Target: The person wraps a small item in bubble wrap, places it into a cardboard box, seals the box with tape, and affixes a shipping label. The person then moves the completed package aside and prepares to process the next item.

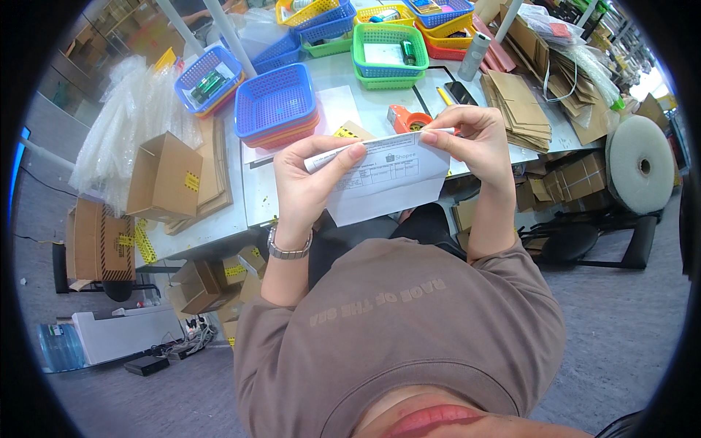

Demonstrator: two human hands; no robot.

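Observation:
A printed white paper sheet (387,186) is stretched between my two hands above the near edge of the table. Its upper edge is folded or rolled over into a narrow strip. My left hand (310,175), with a metal watch on the wrist, pinches the left end of that strip between thumb and fingers. At the other end, my right hand (478,142) grips the same edge in a pinch. Just behind the paper stands an orange tape dispenser (398,117), partly hidden. A stack of baskets (274,102), blue on top, sits beyond my left hand.
More coloured baskets (391,55) hold small items at the back. A phone (460,93), a yellow pen-like tool (443,95) and a grey cylinder (475,57) lie or stand right of centre. Flattened cartons (517,109) are at right, an open carton (164,179) and bubble wrap (120,120) at left.

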